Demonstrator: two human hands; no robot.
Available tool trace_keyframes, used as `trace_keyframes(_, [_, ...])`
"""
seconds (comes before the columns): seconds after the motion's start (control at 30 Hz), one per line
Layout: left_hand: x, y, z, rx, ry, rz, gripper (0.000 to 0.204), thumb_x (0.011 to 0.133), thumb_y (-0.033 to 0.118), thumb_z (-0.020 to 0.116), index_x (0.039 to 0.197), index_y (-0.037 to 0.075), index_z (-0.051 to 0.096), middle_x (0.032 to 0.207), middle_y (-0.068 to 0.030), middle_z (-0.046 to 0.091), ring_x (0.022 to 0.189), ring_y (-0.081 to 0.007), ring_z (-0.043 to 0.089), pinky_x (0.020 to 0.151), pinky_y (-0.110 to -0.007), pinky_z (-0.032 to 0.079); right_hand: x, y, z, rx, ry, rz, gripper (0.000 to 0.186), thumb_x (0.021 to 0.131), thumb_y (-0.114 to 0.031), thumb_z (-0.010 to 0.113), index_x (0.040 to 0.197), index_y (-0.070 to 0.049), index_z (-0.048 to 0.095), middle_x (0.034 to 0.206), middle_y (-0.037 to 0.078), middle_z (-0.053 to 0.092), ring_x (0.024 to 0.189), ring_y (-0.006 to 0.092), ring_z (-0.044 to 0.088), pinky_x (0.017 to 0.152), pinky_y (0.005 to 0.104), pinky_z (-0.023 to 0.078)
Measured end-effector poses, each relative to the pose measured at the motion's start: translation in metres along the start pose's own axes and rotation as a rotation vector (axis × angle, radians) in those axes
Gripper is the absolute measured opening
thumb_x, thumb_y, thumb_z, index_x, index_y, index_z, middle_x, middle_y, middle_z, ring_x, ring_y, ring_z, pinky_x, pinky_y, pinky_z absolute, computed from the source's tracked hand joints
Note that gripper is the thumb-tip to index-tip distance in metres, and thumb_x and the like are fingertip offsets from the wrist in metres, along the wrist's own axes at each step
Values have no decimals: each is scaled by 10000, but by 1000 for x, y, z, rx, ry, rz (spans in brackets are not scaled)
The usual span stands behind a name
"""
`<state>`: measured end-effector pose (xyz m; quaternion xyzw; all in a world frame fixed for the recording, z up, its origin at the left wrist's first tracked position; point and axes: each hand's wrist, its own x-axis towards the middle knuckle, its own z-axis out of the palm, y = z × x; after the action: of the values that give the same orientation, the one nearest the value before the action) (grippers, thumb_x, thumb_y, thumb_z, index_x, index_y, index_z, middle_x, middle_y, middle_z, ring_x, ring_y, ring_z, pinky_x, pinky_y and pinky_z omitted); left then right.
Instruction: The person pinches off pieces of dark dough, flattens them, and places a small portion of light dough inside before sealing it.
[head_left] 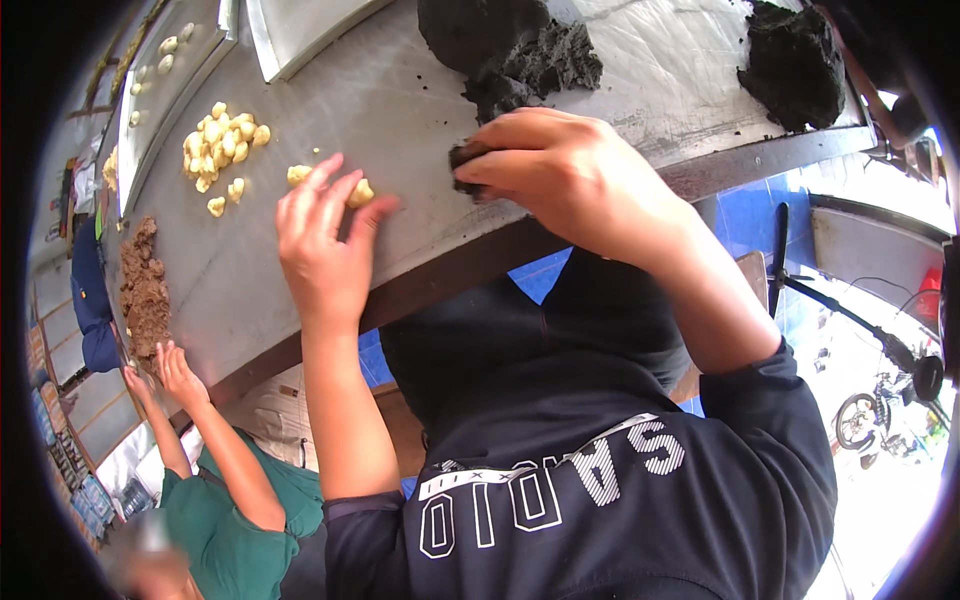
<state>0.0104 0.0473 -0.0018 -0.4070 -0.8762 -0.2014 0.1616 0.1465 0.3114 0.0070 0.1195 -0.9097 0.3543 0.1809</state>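
My right hand (565, 170) is closed around a lump of black dough (466, 160) near the front edge of the steel table (230, 300). My left hand (325, 240), fingers curved and apart, is over two small yellow pieces (362, 197), one by the thumb and one at the fingertips; whether it touches them is unclear. A pile of similar yellow pieces (220, 145) lies to its left. A large black dough mass (530, 65) is beyond my right hand, with another (790, 70) at the far right.
A co-worker in green (240, 490) at lower left has both hands at a crumbly brown mass (145, 280). Metal trays (175, 90) stand at the top left, one with white oval pieces. A black pole (840, 310) is right of my body, near blue floor tiles (760, 210).
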Motion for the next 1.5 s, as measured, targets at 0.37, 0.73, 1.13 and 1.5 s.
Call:
trace_keyframes(0.37, [-25,9,-24,-1161,-145,-574,280,1051,-22,810,1330,-13,786,1361,-144,769,1195,-250,772,1032,-376,639,-34,13,-33,42,-73,-121,366,776,18,813,1138,-31,824,1229,142,802,1148,364,776,964,449,659])
trace_keyframes(0.73, [-16,20,-9,-85,-13,152,216,961,72,904,1167,38,850,1159,-122,858,992,-309,792,913,-400,625,-1,8,-11,-111,99,-74,235,893,-137,754,1118,-69,768,1191,97,747,1133,320,735,917,444,640])
trace_keyframes(1.13, [47,25,-27,221,-350,300,259,992,393,862,1088,154,891,1338,-59,811,1318,-332,683,1171,-485,421,-4,6,-6,-443,9,34,105,887,-176,809,929,-88,769,1050,61,700,1032,274,705,883,429,628])
trace_keyframes(1.5, [88,22,67,-196,342,335,292,1038,283,819,810,152,692,818,28,689,808,-225,658,891,-416,424,-14,7,-16,-349,124,146,262,874,-129,889,1108,-75,785,1138,109,736,1078,335,731,917,457,621])
